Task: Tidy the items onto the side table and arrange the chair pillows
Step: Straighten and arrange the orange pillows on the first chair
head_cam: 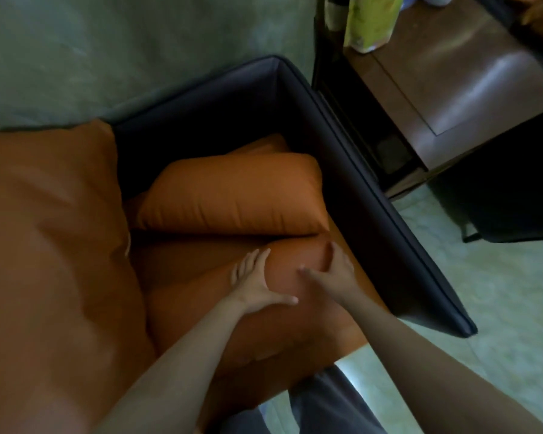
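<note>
An orange pillow [282, 311] lies on the chair seat in front of me. My left hand [257, 281] rests on its left side with fingers spread over the far edge. On its right side lies my right hand [333, 270], fingers laid over the top and thumb pointing left. A second orange pillow [232, 195] leans behind it in the chair's back right corner. A large orange cushion [51, 239] fills the left of the chair. The dark chair frame [367, 183] runs along the back and right side.
A brown wooden side table [470, 89] stands to the right of the chair, with a green and yellow packet [370, 20] on its far left part. Pale tiled floor [496, 292] shows at the right. A green wall is behind the chair.
</note>
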Motion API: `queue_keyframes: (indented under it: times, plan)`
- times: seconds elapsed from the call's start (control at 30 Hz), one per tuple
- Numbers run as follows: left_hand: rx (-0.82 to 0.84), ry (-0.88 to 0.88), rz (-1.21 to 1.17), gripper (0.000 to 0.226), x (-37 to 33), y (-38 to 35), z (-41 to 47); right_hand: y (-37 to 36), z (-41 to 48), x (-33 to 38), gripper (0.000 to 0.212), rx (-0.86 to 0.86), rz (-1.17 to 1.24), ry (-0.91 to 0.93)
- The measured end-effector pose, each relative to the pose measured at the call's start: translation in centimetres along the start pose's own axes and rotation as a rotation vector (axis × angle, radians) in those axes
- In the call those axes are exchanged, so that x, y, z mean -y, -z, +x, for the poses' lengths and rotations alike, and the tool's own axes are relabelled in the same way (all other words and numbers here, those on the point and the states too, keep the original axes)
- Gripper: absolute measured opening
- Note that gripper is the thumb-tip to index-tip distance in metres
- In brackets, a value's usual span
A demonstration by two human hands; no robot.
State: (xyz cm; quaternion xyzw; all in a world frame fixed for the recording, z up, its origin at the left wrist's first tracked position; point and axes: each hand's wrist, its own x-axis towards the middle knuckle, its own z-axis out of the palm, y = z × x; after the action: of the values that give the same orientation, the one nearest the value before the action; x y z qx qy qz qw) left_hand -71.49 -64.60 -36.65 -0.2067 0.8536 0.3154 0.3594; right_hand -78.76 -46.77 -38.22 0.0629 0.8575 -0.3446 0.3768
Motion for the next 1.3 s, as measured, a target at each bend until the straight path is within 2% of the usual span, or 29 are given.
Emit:
queue_keyframes:
  times: [0.1,0.17,0.27,0.43,0.6,0.7,0.83,0.87,1.0,1.1,1.2,1.27,1.3]
  plan:
    - [-0.016,-0.061,0.087,0.126,0.7,-0.6,2.0,-0.1,2.8,-0.7,0.109,0.053,0.086,-0.02]
    - [-0.049,-0.06,0.052,0.114,1.1,-0.2,3.0,-0.3,4.6,-1.0,0.11,0.074,0.173,-0.031]
    - [-0.082,0.034,0.041,0.093,2.1,1.1,4.4,-0.3,7.0,-0.9,0.103,0.084,0.318,-0.053]
    - [-0.11,0.072,0.153,0.1,3.5,0.7,5.7,-0.4,8.0,-0.8,0.094,0.047,0.353,-0.052]
    - [-0.237,-0.049,0.221,0.103,3.5,-0.7,3.2,-0.4,4.1,-1.9,0.08,-0.075,0.399,-0.042]
    - [-0.224,-0.117,0.273,0.102,3.1,-1.9,1.5,-0.5,1.0,-4.0,0.074,-0.154,0.355,-0.057]
    - [-0.192,-0.259,0.282,0.102,1.2,-4.1,-0.4,-0.5,-2.3,-8.0,0.089,-0.301,0.29,-0.166]
    - [-0.175,-0.311,0.282,0.102,0.7,-4.7,-0.9,-0.4,-2.8,-9.1,0.088,-0.33,0.294,-0.204]
    - [-0.056,-0.519,0.361,0.104,0.0,-5.3,-2.1,0.9,-3.7,-12.1,0.053,-0.416,0.36,-0.368]
    - [0.015,-0.563,0.44,0.118,0.9,-4.8,-2.4,1.3,-3.5,-13.5,0.059,-0.477,0.446,-0.443]
    - [0.063,-0.618,0.635,0.133,2.6,-5.1,-3.3,1.1,-3.3,-14.1,0.064,-0.489,0.53,-0.449]
    - [0.087,-0.642,0.736,0.134,3.2,-5.9,-3.6,1.1,-3.5,-14.4,0.068,-0.475,0.572,-0.419]
    - [0.087,-0.644,0.752,0.132,3.1,-6.4,-3.4,1.0,-4.0,-14.3,0.069,-0.471,0.517,-0.394]
